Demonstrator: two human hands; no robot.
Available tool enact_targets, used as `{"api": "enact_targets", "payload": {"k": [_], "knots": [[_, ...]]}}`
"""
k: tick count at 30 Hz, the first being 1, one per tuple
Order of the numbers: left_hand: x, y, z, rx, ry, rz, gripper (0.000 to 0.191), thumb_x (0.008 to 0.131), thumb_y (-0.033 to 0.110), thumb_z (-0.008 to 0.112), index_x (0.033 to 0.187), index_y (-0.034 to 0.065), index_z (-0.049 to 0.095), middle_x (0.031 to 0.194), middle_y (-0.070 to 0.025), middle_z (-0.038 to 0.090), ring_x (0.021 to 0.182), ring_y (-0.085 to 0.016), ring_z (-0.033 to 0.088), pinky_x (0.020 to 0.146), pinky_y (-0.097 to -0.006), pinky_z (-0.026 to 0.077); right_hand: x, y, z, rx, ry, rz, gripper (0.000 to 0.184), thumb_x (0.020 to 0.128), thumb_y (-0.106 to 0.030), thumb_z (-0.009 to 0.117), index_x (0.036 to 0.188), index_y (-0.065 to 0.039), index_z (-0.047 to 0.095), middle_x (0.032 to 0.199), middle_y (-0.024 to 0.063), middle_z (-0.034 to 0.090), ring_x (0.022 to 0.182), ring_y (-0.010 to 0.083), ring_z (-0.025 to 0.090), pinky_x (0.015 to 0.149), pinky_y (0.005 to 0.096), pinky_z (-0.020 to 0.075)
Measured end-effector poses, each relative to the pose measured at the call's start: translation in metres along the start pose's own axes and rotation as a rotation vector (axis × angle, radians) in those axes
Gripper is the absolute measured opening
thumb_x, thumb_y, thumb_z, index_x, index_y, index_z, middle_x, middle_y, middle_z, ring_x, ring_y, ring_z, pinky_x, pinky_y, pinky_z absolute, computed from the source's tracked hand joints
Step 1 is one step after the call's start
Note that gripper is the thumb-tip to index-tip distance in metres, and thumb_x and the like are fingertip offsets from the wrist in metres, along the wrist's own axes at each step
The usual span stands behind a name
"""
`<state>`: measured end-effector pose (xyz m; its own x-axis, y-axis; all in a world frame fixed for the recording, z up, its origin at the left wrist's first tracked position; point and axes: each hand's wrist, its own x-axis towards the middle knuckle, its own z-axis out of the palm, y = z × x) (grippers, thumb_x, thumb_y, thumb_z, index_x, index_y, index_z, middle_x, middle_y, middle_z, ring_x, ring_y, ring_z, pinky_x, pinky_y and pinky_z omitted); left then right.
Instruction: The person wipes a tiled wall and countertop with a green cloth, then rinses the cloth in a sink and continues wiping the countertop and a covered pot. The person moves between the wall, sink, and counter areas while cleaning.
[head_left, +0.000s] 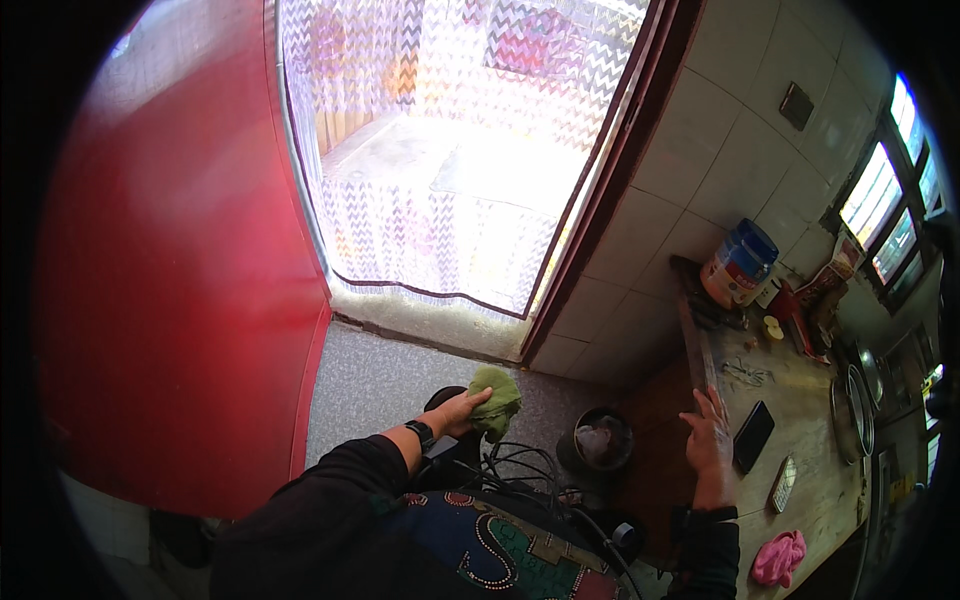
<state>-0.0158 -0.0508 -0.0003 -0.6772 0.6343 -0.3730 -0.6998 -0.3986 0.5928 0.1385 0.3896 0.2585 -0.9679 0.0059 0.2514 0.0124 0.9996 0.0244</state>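
Observation:
My left hand (454, 414) grips a folded green cloth (495, 403) in front of my body, above the grey speckled floor. At the left edge of a wooden table (802, 420), my right hand (707, 435) has its fingers apart and holds nothing. Whether it touches the table cannot be told. Just right of that hand lies a black smartphone (753, 436). A light-coloured handset or remote with buttons (784, 484) rests nearer to me, and beyond it is a crumpled pink cloth (779, 559).
A bin (596, 442) with a plastic bag inside stands on the floor by the table. Black cables (525, 457) hang before my body. Left is a red door (180, 285); ahead hangs a sheer patterned curtain (420, 240). A blue-lidded jar (739, 264) occupies the table's far end.

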Motion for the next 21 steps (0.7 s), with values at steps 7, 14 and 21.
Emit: {"api": "enact_targets", "payload": {"k": [7,14,21], "knots": [[-0.0006,0.0003,0.0013,-0.007,-0.001,0.011,0.047,0.099,0.037,0.066,0.137,0.0129,0.051,0.12,-0.0072,0.066,0.105,-0.023,0.067,0.089,-0.0411,0.056,0.0005,-0.0016,-0.0009,0.03,-0.017,0.025,0.034,0.08,0.009,0.063,0.1,-0.013,0.079,0.153,0.0041,0.048,0.15,0.0251,0.031,0.124,0.0428,0.029],[-0.0036,0.0031,0.0023,-0.007,-0.004,-0.012,0.047,0.1,0.038,0.066,0.137,0.0138,0.05,0.122,-0.0073,0.065,0.107,-0.023,0.066,0.09,-0.0413,0.055,-0.0002,-0.0027,-0.001,-0.029,0.014,-0.002,0.031,0.082,0.007,0.061,0.097,-0.013,0.079,0.152,0.0034,0.049,0.15,0.0264,0.032,0.118,0.0415,0.0373],[-0.0009,-0.0006,-0.005,-0.008,-0.017,0.001,0.046,0.099,0.041,0.065,0.135,0.0144,0.052,0.12,-0.0073,0.066,0.106,-0.023,0.066,0.088,-0.0401,0.055,0.0,0.0017,0.0003,0.047,0.073,-0.095,0.034,0.075,0.007,0.061,0.098,-0.011,0.078,0.15,0.0067,0.051,0.148,0.0285,0.035,0.123,0.0461,0.03]]}}
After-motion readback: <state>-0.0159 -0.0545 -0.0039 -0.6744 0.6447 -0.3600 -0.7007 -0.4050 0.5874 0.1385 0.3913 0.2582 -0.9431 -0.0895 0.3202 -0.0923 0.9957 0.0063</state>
